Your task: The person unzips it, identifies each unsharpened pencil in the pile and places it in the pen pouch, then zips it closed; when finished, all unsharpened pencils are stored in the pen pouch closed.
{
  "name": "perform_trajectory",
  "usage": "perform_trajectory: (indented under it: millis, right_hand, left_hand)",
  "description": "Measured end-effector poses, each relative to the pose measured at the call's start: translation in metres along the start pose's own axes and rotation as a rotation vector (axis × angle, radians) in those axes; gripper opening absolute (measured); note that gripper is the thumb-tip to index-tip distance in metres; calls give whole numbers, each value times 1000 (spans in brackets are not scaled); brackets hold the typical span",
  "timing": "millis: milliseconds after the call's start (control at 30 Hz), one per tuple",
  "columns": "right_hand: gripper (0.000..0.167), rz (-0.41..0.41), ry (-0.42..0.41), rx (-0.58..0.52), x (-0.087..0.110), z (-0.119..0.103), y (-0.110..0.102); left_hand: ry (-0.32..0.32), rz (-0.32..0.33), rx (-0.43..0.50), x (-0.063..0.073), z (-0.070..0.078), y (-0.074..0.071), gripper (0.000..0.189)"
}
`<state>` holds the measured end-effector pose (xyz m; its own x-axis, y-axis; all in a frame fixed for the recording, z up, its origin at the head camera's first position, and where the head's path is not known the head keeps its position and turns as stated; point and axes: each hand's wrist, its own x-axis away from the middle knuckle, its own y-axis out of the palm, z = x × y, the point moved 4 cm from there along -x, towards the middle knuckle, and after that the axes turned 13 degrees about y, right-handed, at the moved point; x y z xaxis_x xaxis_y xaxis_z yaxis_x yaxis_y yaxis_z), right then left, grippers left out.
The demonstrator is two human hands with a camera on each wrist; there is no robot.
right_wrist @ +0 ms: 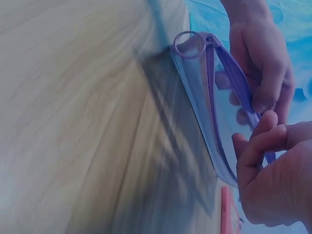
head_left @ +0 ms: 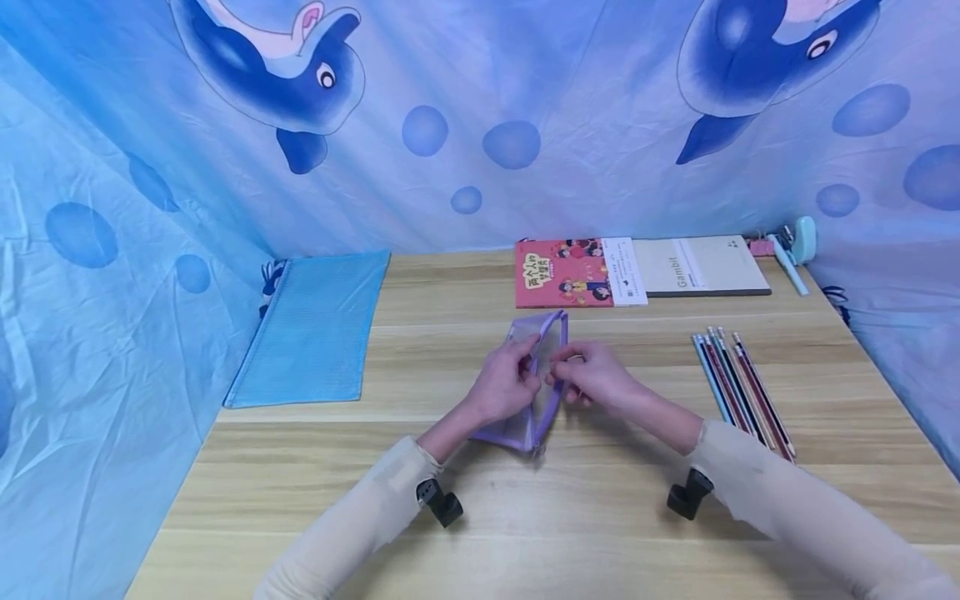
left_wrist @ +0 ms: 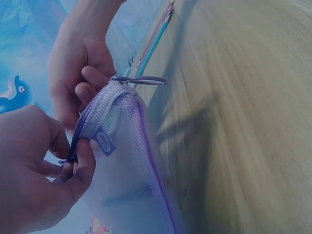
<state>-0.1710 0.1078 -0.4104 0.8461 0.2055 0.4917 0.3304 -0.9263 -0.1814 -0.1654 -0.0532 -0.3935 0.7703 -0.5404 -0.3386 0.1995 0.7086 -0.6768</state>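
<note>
A purple-trimmed mesh zipper pouch (head_left: 550,412) stands partly unzipped on the table. My left hand (head_left: 506,385) pinches its zippered edge between thumb and fingers, seen close up in the left wrist view (left_wrist: 34,175). My right hand (head_left: 596,377) is at the opposite side of the opening, its curled fingers on the zipper edge; its exact fingertip contact is partly hidden. A small label (left_wrist: 104,141) sits inside by the zipper. At the pouch's near end hangs a ring (right_wrist: 189,45).
Several pencils (head_left: 738,387) lie at the right. Behind are a red book (head_left: 558,275), a cream notebook (head_left: 708,265) and small stationery including a light-blue pen (head_left: 789,265). A blue mesh pouch (head_left: 307,333) lies at the left. Patterned blue cloth (head_left: 465,100) hangs behind the table.
</note>
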Motion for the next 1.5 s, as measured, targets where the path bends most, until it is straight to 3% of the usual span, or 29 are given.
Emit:
perform_trajectory:
  millis: [133, 267, 400, 800, 1267, 1500]
  right_hand:
    - [37, 14, 9, 62, 8, 1, -22]
    - [41, 50, 53, 160, 13, 6, -57]
    - [41, 87, 76, 224, 17, 11, -91]
    - [39, 176, 49, 414, 27, 24, -170]
    - [28, 240, 55, 561, 32, 45, -189]
    - [33, 243, 54, 646, 31, 53, -190]
  left_hand:
    - [16, 8, 0, -1, 0, -1, 68]
    - [33, 0, -2, -4, 1, 2, 67]
    - [9, -22, 9, -4, 2, 3, 67]
    - [14, -2, 13, -4, 2, -2, 68]
    - [29, 1, -2, -3, 4, -3, 66]
    - [19, -2, -3, -2, 3, -1, 66]
